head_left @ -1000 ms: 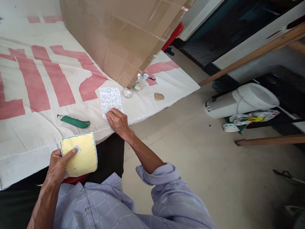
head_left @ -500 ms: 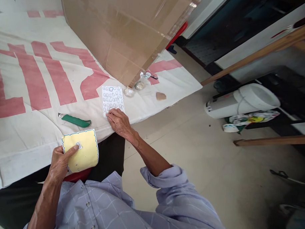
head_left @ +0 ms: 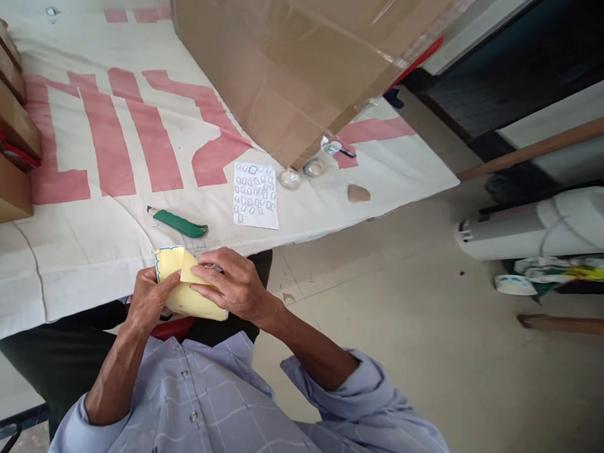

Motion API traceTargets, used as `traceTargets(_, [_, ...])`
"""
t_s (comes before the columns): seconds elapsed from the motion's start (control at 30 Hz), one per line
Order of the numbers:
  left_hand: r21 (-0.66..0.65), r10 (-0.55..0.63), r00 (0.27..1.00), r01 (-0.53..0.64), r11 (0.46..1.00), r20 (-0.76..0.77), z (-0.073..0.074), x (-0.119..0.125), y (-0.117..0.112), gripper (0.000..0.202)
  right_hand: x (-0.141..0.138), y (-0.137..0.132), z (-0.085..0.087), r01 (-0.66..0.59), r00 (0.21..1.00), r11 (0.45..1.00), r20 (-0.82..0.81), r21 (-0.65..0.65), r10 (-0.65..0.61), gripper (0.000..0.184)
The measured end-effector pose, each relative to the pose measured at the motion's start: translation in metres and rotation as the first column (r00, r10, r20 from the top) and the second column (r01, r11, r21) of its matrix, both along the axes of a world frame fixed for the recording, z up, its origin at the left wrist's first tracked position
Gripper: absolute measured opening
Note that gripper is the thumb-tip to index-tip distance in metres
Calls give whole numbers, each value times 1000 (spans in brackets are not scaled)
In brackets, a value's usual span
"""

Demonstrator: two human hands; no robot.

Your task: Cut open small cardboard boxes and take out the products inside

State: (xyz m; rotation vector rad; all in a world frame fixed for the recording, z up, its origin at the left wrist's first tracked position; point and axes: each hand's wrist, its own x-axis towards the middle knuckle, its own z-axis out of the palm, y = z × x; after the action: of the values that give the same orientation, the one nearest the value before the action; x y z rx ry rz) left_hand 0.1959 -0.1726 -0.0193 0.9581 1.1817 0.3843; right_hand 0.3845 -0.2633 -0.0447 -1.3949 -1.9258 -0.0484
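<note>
A yellow paper sheet (head_left: pixel 198 307) with a wavy blue border is held up just off the table's front edge. On its left side my left hand (head_left: pixel 148 294) pinches it, thumb on top. My right hand (head_left: pixel 234 282) is closed on the sheet's right part, where the paper folds over towards the middle. Beyond them lies a green utility knife (head_left: pixel 179 223) with its tip to the left. To the right of the knife, a white sheet with rows of small drawn boxes (head_left: pixel 255 195) rests flat on the cloth.
A big cardboard box (head_left: pixel 277 69) stands on the cloth-covered table (head_left: pixel 84 241). Beside its corner are two small clear-wrapped rolls (head_left: pixel 314 166), a magnifier-like item (head_left: pixel 333 147) and a brown scrap (head_left: pixel 359 193). Stacked cartons (head_left: pixel 6 177) fill the left edge. A white bucket (head_left: pixel 544 224) lies at right.
My right hand has left the white sheet and come to the yellow paper, now folding its right part over. The view has shifted left, bringing the stacked cartons into sight.
</note>
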Motion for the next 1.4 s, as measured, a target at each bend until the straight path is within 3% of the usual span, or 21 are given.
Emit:
traceTargets(0.13, [14, -10, 999, 10, 1000, 36, 4, 1, -1, 50, 2, -1, -2, 99, 995, 994, 16, 51, -100, 22])
traceTargets(0.27, [6, 6, 997, -7, 1000, 75, 4, 0, 1, 58, 4, -13, 4, 213, 971, 971, -134, 112, -198, 37])
traceTargets(0.37, [15, -2, 997, 1, 1000, 83, 1, 0, 1, 60, -1, -17, 8, 160, 983, 978, -115, 133, -145, 39])
traceTargets(0.47, [17, -32, 994, 31, 999, 108, -2, 0, 0, 58, -6, -10, 6, 68, 997, 995, 28, 69, -70, 25])
traceTargets(0.57, [-30, -49, 991, 53, 998, 127, -1, 1, -1, 56, -6, -3, 1, 61, 996, 998, 63, -2, -61, 13])
traceTargets(0.77, [-92, -55, 988, 69, 993, 145, -1, 1, -2, 52, -5, -1, -2, 67, 998, 996, 8, 63, -68, 14])
traceTargets(0.9, [-53, -84, 990, 91, 994, 117, -6, -1, -1, 48, -9, -3, 2, 57, 977, 996, -210, 73, -41, 16])
traceTargets(0.97, [-53, -80, 989, 87, 995, 126, -8, -2, -1, 48, -11, -4, 5, 76, 922, 997, -381, 18, -64, 15])
traceTargets(1.03, [-60, -69, 988, 78, 995, 139, -7, -2, 0, 48, -12, -5, 7, 87, 814, 991, -566, -104, -131, 18])
traceTargets(1.13, [-57, -54, 984, 65, 996, 168, -6, -2, 0, 50, -12, -5, 8, 0, 552, 950, -792, -313, -261, 35])
traceTargets(1.23, [-15, -65, 978, 69, 997, 198, -7, -4, 0, 55, -10, -2, 8, -121, 345, 902, -870, -414, -353, 49])
traceTargets(1.33, [155, -34, 983, 6, 988, 179, -10, -6, 0, 68, -9, 0, 10, -174, 258, 889, -891, -423, -373, 53])
traceTargets(1.4, [345, 3, 993, -44, 938, 118, -12, -7, 0, 87, -10, 0, 12, -181, 251, 895, -899, -408, -359, 52])
